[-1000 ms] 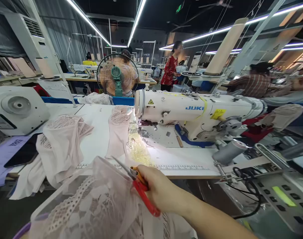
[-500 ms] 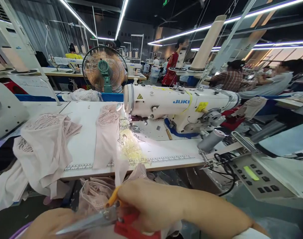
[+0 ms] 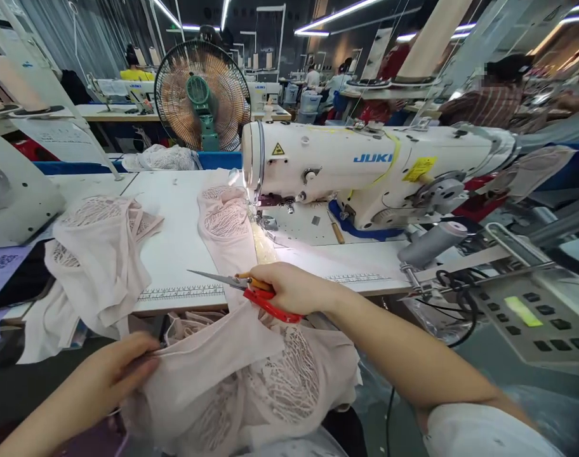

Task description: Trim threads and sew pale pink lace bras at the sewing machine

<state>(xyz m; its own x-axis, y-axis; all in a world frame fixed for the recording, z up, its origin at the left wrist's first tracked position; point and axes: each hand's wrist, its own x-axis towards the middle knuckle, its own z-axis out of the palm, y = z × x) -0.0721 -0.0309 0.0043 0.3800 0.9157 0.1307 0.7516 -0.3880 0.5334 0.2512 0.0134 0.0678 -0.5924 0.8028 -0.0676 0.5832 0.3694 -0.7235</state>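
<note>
My right hand (image 3: 289, 289) is closed around red and orange thread snips (image 3: 244, 289) at the table's front edge, blades pointing left. It also pinches the top of a pale pink lace garment (image 3: 251, 374) that hangs down over my lap. My left hand (image 3: 113, 371) grips the left edge of that same garment, fingers closed on the cloth. A strip of pink fabric (image 3: 227, 228) runs from the garment up to the needle of the white JUKI sewing machine (image 3: 366, 168).
A pile of pink lace pieces (image 3: 99, 254) lies at the table's left. A standing fan (image 3: 201, 95) is behind the table. A grey control panel (image 3: 527, 317) sits at the right. Other people work at machines in the background.
My right hand rose from low in front of me to the table edge with the snips. The garment is now spread between both hands, and my left hand has come into fuller view.
</note>
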